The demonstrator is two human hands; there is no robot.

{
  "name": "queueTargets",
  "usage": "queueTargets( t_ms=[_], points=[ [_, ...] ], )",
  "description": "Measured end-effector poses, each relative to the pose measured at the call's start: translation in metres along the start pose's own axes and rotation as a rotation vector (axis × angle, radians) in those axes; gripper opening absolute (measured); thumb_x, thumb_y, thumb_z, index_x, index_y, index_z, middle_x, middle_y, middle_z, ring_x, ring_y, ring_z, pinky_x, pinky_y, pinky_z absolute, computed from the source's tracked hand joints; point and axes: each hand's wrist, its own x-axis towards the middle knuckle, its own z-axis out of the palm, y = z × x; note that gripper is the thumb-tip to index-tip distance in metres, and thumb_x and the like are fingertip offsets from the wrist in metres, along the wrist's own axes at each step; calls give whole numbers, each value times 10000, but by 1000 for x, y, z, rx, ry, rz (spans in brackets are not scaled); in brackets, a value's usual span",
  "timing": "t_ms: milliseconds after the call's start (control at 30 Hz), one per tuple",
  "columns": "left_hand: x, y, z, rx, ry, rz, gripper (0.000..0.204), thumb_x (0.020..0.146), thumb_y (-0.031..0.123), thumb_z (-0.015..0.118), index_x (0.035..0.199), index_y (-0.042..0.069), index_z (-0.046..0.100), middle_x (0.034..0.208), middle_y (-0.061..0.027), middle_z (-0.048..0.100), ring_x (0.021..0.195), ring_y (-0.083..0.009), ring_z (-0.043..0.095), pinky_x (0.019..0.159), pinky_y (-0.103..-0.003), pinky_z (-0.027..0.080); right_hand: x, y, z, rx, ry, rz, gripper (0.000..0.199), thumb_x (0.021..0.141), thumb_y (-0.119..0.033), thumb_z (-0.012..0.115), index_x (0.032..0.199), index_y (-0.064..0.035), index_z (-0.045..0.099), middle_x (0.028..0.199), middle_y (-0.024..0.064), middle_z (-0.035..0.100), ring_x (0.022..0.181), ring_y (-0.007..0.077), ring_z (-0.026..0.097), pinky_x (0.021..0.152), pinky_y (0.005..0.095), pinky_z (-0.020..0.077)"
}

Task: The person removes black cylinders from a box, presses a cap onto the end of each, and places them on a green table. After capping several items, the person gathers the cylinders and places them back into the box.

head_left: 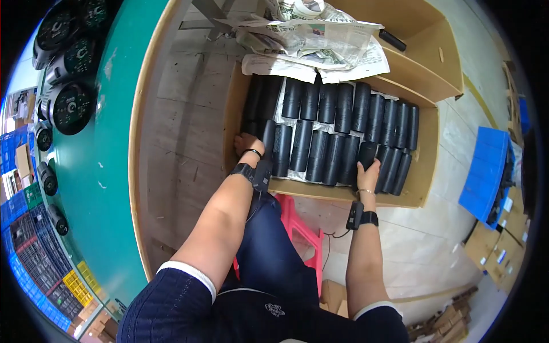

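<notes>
Head view: a cardboard box [428, 151] keeps black cylinders [327, 104] in tight rows, likely bracing each other; at its nine o'clock the left hand [247, 145] has an unclear grip; at five, the right hand [369, 174] clasps one cylinder [367, 153].

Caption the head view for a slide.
Left hand and right hand inside a cardboard box packed with rows of black cylinders.

No text legible. Newspaper sheets [357, 64]: dense print, too small to read. Dark shirt [246, 320]: pale chest emblem [275, 310], unclear. Round black parts [72, 108] on desk [114, 194]: white markings, unreadable. Cardboard boxes [484, 244], right: small whitish labels, unreadable.
</notes>
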Motion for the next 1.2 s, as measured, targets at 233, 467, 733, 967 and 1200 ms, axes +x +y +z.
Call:
queueTargets(
  t_ms=[233,467,733,967,1200],
  points=[
    [18,-24,2,-352,36,337,593,870,330,615,1329,75,340,1287,-289,462,1195,-451,463,1007,-494,384,-8,-29,-11,183,-171,33,625,788,-322,746,1287,-34,505,1046,234,600,1012,349,555,886,375,438],
    [26,-58,-8,-344,-268,466,784,864,515,581,1342,-57,336,1298,-312,468,1233,-397,466,1026,-433,374,-5,-35,0,634,-420,245,919,782,-340,766,1494,-108,235,1265,184,526,1143,217,505,964,277,393],
    [-53,-30,-51,-809,-916,341,722,844,501,632,1371,61,410,1309,-87,514,1225,-222,450,1024,-348,339,3,-41,-23,629,-607,446,843,711,-207,817,1372,-11,332,1139,145,593,1031,212,580,889,324,480],
    [-58,6,-42,-1177,-932,370,995,747,308,791,1477,116,141,1373,-119,411,1268,-250,399,1033,-426,353,-8,-74,2,846,-638,268,796,707,-140,797,1365,-60,356,1208,119,553,1088,215,540,933,343,449],
    [-35,13,-24,-935,-995,359,908,773,319,768,1464,95,222,1377,-131,436,1254,-240,444,1008,-411,405,11,-56,4,904,-846,434,814,732,-217,772,1397,-63,330,1255,114,515,1115,220,530,966,349,429]
  ],
)
